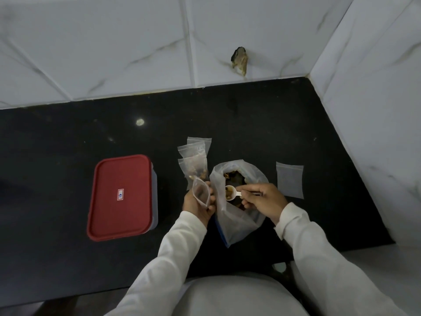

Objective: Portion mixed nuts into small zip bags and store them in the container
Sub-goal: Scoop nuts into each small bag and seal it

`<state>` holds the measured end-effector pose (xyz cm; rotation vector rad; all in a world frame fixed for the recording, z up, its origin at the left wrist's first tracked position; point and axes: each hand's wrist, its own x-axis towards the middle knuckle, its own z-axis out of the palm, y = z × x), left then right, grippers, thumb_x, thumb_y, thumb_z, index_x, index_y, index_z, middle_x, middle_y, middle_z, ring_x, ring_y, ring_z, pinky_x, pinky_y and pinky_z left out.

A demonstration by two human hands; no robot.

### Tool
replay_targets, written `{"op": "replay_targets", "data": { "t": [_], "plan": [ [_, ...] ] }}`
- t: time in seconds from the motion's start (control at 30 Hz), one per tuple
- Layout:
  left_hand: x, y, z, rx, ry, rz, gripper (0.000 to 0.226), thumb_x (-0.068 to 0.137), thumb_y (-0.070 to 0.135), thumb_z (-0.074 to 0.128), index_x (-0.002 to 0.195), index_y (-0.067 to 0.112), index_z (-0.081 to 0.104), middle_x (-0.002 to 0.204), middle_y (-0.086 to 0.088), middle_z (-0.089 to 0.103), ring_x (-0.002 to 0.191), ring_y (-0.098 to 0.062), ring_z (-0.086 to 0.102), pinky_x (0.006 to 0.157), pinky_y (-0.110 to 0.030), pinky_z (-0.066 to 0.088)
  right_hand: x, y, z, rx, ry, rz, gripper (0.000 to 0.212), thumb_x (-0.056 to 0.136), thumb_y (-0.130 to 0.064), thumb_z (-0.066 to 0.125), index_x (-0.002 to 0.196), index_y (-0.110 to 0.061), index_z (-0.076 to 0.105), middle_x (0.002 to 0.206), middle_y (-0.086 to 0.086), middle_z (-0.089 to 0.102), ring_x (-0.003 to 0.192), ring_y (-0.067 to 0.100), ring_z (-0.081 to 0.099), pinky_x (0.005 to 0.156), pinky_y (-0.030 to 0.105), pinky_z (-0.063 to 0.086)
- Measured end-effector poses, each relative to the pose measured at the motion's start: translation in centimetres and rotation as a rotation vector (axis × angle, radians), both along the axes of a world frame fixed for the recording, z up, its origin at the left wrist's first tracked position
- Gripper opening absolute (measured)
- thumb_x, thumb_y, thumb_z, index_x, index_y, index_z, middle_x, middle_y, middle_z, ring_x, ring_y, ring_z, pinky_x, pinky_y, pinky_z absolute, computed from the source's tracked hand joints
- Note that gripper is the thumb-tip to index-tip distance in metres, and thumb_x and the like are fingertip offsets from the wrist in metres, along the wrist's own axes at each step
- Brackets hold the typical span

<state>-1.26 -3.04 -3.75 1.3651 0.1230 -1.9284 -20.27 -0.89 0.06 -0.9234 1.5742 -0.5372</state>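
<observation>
**A:** Black worktop, with white marbled wall tiles behind it. What's on it?

**B:** A container stands at the left with its red lid on. Further back, in the middle, is a small overlapping pile of filled zip bags. One flat empty zip bag lies well to the right.

**A:** And the hands?

**B:** The left hand holds a small zip bag upright with its mouth open, and its fingers are curled round the bag. The right hand pinches the handle of a white scoop.

**A:** Loaded?

**B:** Yes, there are nuts in its bowl. It hovers over the open mouth of the big nut bag, which lies between the two hands, beside the held bag.
</observation>
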Motion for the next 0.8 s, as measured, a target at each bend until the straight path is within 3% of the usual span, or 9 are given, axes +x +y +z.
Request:
{"op": "replay_targets", "data": {
  "t": [0.13, 0.23, 0.27, 0.37, 0.43, 0.53, 0.7, 0.8],
  "plan": [
    [0.3, 0.0, 0.7, 0.053, -0.026, 0.000, 0.027, 0.095, 0.037, 0.053, 0.095, 0.014, 0.067, 0.073, -0.004, 0.063, 0.057, -0.015, 0.058, 0.042, -0.021, 0.046, -0.7, 1.0, 1.6, -0.032, -0.036, -0.094, 0.022, 0.094, -0.008, 0.059, 0.108, -0.016, 0.073, 0.084, 0.007, 0.070, 0.074, 0.012, 0.065, 0.076, 0.023, 0.057],
    [0.7, -0.3, 1.0, 0.082, -0.098, -0.002, 0.042, 0.092, 0.042, 0.058, 0.123, 0.014, 0.063, 0.101, -0.007, 0.068, 0.101, -0.019, 0.065, 0.070, -0.026, 0.055, -1.2, 1.7, 3.6, -0.103, -0.039, -0.119, 0.021, 0.094, -0.010, 0.059, 0.107, -0.021, 0.073, 0.081, 0.004, 0.070, 0.076, 0.013, 0.065, 0.074, 0.023, 0.055],
    [0.6, -0.3, 1.4, 0.086, -0.115, 0.002, 0.041, 0.092, 0.042, 0.059, 0.124, 0.016, 0.063, 0.110, -0.009, 0.068, 0.108, -0.021, 0.063, 0.072, -0.028, 0.054, -1.1, 1.8, 4.4, -0.127, -0.047, -0.127, 0.021, 0.094, -0.011, 0.059, 0.106, -0.022, 0.073, 0.082, 0.003, 0.070, 0.078, 0.013, 0.066, 0.074, 0.024, 0.054],
    [0.5, -0.4, 2.1, 0.034, -0.182, 0.045, 0.027, 0.094, 0.036, 0.058, 0.113, 0.017, 0.065, 0.105, -0.016, 0.067, 0.086, -0.023, 0.063, 0.079, -0.042, 0.055, -0.2, 2.1, 6.8, -0.197, -0.089, -0.150, 0.021, 0.092, -0.013, 0.061, 0.104, -0.026, 0.072, 0.082, 0.000, 0.072, 0.078, 0.009, 0.067, 0.072, 0.022, 0.055],
    [0.6, -0.3, 2.4, 0.014, -0.193, 0.060, 0.019, 0.094, 0.034, 0.060, 0.101, 0.018, 0.066, 0.100, -0.016, 0.066, 0.083, -0.025, 0.062, 0.085, -0.044, 0.053, 1.0, 2.3, 8.0, -0.243, -0.109, -0.146, 0.020, 0.091, -0.015, 0.062, 0.103, -0.027, 0.073, 0.081, -0.001, 0.072, 0.076, 0.008, 0.067, 0.071, 0.022, 0.056],
    [0.9, -0.3, 2.6, 0.067, -0.159, 0.057, 0.017, 0.092, 0.035, 0.062, 0.089, 0.019, 0.064, 0.095, -0.010, 0.065, 0.087, -0.027, 0.062, 0.072, -0.039, 0.053, 2.7, 2.7, 8.9, -0.288, -0.117, -0.092, 0.020, 0.092, -0.016, 0.062, 0.104, -0.026, 0.073, 0.079, 0.001, 0.073, 0.074, 0.010, 0.067, 0.070, 0.020, 0.055],
    [1.0, 0.0, 2.6, 0.061, -0.177, 0.041, 0.019, 0.092, 0.037, 0.062, 0.099, 0.021, 0.066, 0.102, -0.010, 0.067, 0.092, -0.028, 0.063, 0.067, -0.037, 0.052, 4.4, 2.9, 8.9, -0.393, -0.042, -0.011, 0.020, 0.093, -0.016, 0.060, 0.108, -0.021, 0.072, 0.074, -0.002, 0.072, 0.069, 0.006, 0.066, 0.067, 0.014, 0.051],
    [1.0, 0.2, 2.7, 0.040, -0.165, 0.063, 0.030, 0.091, 0.038, 0.063, 0.115, 0.020, 0.066, 0.111, -0.010, 0.067, 0.098, -0.030, 0.063, 0.073, -0.040, 0.056, 5.0, 3.0, 8.6, -0.563, 0.138, 0.061, 0.019, 0.093, -0.017, 0.061, 0.109, -0.020, 0.072, 0.077, -0.006, 0.070, 0.071, 0.005, 0.068, 0.066, 0.016, 0.054]
  ]
}}
